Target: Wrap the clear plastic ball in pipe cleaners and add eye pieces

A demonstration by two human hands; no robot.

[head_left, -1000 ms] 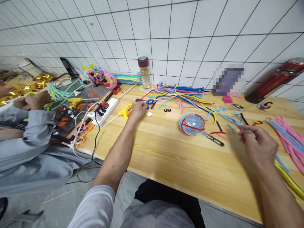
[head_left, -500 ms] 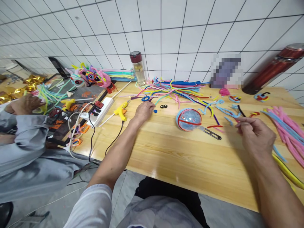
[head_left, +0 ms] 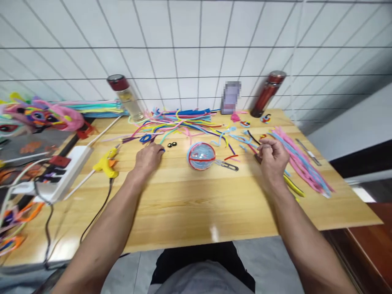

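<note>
The small blue piece (head_left: 163, 150) at the fingertips of the left hand (head_left: 149, 158) could be flicked across the worktop (head_left: 196, 208) or lost, since it is tiny and largely covered by the fingers; the paired black rings (head_left: 172, 144) lie just beyond those fingertips and could be knocked apart by a careless sweep; the clear ball (head_left: 201, 150), laced with blue and banded in red, sits between the hands and looks apt to roll if nudged, while the snips (head_left: 229, 165) just beside it could be caught by a sleeve or wrist; the cord of the yellow glue gun (head_left: 105, 163) runs near the left forearm, so a snag might drag a possibly hot nozzle; the left hand is loosely bunched, and I cannot tell whether it grips the blue piece or only touches it; the right hand (head_left: 274, 159) is curled with thumb and fingers drawn together, what lies between them too hidden to tell; compared with half a second ago, the view has turned rightward, the co-worker's sleeves are out of frame, a slim metal tool (head_left: 308, 153) shows beside the pink bundle (head_left: 303, 163), and the blue piece, then just past the left fingertips, is now right at them
</note>
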